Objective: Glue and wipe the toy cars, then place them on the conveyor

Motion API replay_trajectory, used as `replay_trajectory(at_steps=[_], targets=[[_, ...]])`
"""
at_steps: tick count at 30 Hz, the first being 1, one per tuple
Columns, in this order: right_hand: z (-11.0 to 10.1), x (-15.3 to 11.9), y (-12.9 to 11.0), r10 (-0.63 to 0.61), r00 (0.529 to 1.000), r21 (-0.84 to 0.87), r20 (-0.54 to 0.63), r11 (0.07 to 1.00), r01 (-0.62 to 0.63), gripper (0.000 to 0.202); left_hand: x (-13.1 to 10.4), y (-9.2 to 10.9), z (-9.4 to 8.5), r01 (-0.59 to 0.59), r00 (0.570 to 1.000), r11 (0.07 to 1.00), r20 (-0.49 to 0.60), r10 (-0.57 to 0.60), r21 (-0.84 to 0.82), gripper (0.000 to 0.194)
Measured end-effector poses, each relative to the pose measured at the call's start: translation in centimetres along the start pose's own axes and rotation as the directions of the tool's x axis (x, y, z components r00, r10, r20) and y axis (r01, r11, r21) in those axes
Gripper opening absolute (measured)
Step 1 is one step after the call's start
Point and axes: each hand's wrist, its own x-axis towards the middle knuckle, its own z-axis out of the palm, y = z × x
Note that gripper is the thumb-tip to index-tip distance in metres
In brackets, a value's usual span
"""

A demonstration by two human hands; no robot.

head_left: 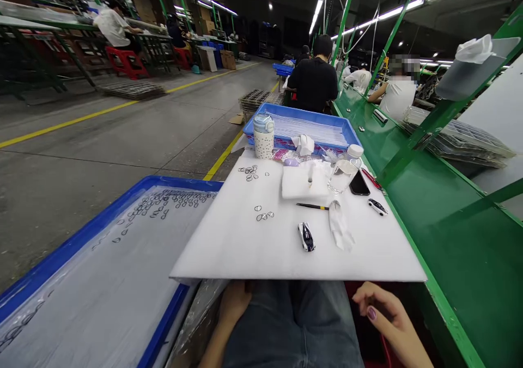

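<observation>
My left hand [237, 302] rests low beside my thigh, its fingers hidden under the front edge of the white foam board [229, 253]. Right of my lap, my right hand [386, 316] hangs in the air just below the board, fingers loosely curled, thumb apart, nothing between them. A small white and black toy car [306, 237] lies on the board, and another toy car [377, 207] sits near its right edge. Between them is a crumpled white cloth [340, 226], touching the end of a thin black tool [311, 206]. Several small dark rings [265, 215] lie on the left side.
At the left stands a blue-rimmed tray [93, 297] with many rings. Behind the board are a cup [263, 136], a clear bottle [345, 172], a phone [359, 183], red-handled pliers [371, 179] and a blue bin [347, 131]. A green bench [449, 237] runs along the right. Co-workers sit ahead.
</observation>
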Motion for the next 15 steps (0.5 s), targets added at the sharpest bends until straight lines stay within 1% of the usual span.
replay_trajectory(at_steps=[2,6,11,13,15], targets=[[0.1,1.5,-1.8,-0.04,0.999,-0.037,0.009,0.998,0.041,0.035,0.1,-0.2,0.1,0.001,1.0,1.0,-0.004,-0.001,-0.014,0.034],[0.8,5.1,-5.0,-0.064,0.996,-0.181,0.06,0.981,0.074,0.034,0.0,-0.9,0.1,-0.009,1.0,0.999,0.009,0.009,-0.054,0.041],[1.4,10.6,-7.6,-0.188,0.982,-0.327,-0.028,0.93,0.169,0.031,0.3,-1.9,0.4,0.013,0.999,0.999,-0.05,-0.015,-0.045,0.058],[1.9,13.1,-8.1,-0.209,0.976,-0.404,-0.059,0.899,0.168,0.028,0.4,-2.2,0.7,0.025,0.998,0.999,-0.06,-0.027,-0.038,0.058],[2.6,15.3,-8.3,-0.19,0.977,-0.533,-0.093,0.838,0.112,0.023,0.4,-2.4,1.1,0.042,0.996,0.998,-0.074,-0.044,-0.035,0.057]])
